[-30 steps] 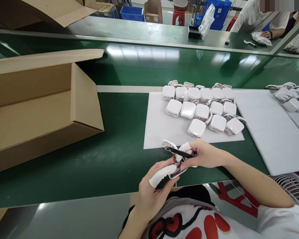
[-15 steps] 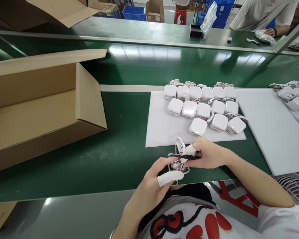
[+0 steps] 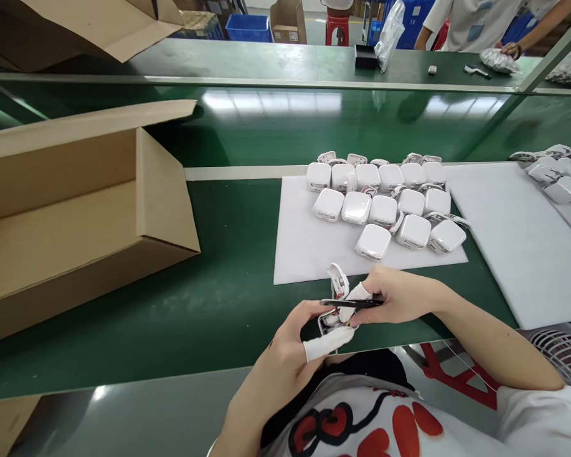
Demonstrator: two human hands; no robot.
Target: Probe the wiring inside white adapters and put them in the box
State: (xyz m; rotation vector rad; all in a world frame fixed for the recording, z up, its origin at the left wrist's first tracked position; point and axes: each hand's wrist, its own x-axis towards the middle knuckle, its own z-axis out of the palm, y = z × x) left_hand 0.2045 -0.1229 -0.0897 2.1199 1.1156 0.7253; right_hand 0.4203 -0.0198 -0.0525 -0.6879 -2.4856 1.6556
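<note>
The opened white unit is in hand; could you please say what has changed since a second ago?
The black tool in the right hand has swung from a slant to nearly level, and the curved white piece has turned more upright. The left hand still holds the opened white unit; nothing was let go. The units on the white mat stayed put.

Black tool [image 3: 346,303] nearly level now, slanted earlier

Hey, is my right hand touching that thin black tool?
Touching. The head view shows your right hand gripping the thin black tool, whose right end runs into the grasp with no gap visible.
</note>
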